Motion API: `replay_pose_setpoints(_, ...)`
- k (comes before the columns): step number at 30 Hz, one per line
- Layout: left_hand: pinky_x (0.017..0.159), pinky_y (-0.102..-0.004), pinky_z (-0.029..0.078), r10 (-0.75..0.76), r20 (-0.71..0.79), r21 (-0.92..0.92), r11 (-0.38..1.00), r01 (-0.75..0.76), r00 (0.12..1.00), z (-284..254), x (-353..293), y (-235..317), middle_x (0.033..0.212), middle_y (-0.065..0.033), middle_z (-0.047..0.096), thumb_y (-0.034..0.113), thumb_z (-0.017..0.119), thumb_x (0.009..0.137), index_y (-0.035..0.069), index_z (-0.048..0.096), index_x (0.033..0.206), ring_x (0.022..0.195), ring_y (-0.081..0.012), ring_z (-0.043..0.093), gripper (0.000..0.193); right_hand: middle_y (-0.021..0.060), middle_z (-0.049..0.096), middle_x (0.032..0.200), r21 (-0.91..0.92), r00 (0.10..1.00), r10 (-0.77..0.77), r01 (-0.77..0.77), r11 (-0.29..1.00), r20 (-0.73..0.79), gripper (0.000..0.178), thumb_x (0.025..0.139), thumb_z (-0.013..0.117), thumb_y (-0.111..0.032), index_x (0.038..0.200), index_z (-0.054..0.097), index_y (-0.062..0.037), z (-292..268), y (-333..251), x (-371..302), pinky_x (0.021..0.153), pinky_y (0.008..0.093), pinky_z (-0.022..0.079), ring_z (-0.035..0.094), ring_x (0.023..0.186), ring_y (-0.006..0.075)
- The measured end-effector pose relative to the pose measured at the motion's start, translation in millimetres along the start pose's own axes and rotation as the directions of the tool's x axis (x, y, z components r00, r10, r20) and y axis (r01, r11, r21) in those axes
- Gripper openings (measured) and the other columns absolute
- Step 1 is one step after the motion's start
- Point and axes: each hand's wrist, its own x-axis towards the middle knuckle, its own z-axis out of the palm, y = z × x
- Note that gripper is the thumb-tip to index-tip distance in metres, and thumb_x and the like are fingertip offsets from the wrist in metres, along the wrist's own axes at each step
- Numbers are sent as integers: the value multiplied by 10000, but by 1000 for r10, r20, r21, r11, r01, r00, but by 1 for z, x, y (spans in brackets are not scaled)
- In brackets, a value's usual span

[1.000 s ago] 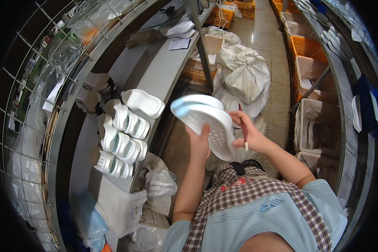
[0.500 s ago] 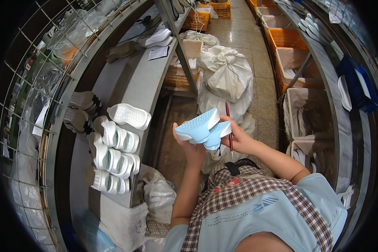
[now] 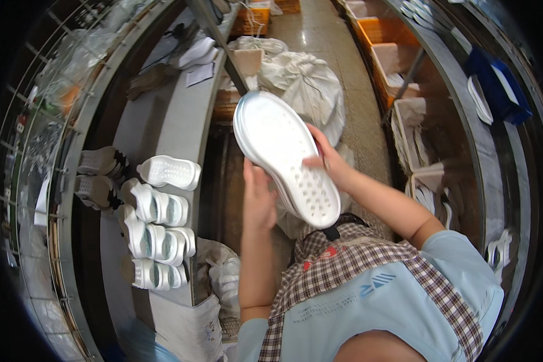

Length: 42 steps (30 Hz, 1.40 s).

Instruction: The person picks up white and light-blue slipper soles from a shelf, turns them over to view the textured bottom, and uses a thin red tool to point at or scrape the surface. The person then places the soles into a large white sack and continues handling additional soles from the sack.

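Note:
A white shoe sole (image 3: 286, 154) is held slanted in front of me, its dimpled inner face up and its rounded wide end away from me. Along its left side the rim looks layered; whether a second sole lies beneath, I cannot tell. My right hand (image 3: 332, 160) grips the right edge, thumb on the inner face. At the left edge my left hand (image 3: 258, 196) is closed against the sole, some fingers hidden or blurred. On the left bench, rows of white soles (image 3: 157, 208) stand on edge, with one sole (image 3: 170, 172) lying flat behind them.
The grey bench (image 3: 184, 130) runs along my left, with dark-and-beige soles (image 3: 96, 192) farther in. White sacks (image 3: 304, 84) stand on the floor ahead. Lined crates (image 3: 413, 136) and a shelf with a blue box (image 3: 498, 84) are on the right. A wire mesh borders the far left.
The held soles have turned from showing pale blue undersides to a white inner face, lengthwise toward me. The red pen seen by my right hand is no longer clearly visible.

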Motion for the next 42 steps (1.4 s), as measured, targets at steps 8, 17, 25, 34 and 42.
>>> replay_pose_setpoints(8,984,-338,411,8,294,-165,985,42,956,27,15,8,1307,-127,381,-29,518,885,24,158,1439,1197,-221,438,663,227,563,1183,733,898,386,-406,546,210,532,832,503,-220,1273,423,67,-38,-4,-4,943,383,454,603,1016,310)
replay_pose_setpoints(17,942,-333,434,3,347,23,1000,-12,938,71,30,-27,1356,-148,317,-56,481,851,42,177,1433,1187,-235,441,664,209,557,1164,638,886,411,-190,746,-216,571,845,540,-221,1323,363,35,-89,-14,-32,873,384,496,590,1029,284)
replay_pose_setpoints(25,928,-426,449,-209,377,137,976,169,902,164,25,-109,1353,-229,323,-42,485,830,53,91,1436,1161,-319,470,729,192,447,1287,-348,824,-330,175,921,-460,713,858,648,-202,1395,214,-25,-140,-42,-79,890,308,443,481,1123,207)
replay_pose_setpoints(34,848,-424,497,-373,592,198,927,320,714,347,104,-170,1215,-201,468,20,471,831,12,226,1388,1032,-322,550,608,116,586,1088,-502,372,-638,402,765,-674,238,875,585,-27,1075,455,-24,-251,-87,-232,861,277,467,571,978,151)
replay_pose_setpoints(42,817,-429,514,-373,767,191,910,369,522,621,166,-272,1128,-195,524,36,468,816,-93,345,1253,982,-319,583,471,95,640,892,-541,339,-502,-25,841,-796,77,870,594,-42,923,551,-6,-262,-62,-334,701,261,504,629,794,137)
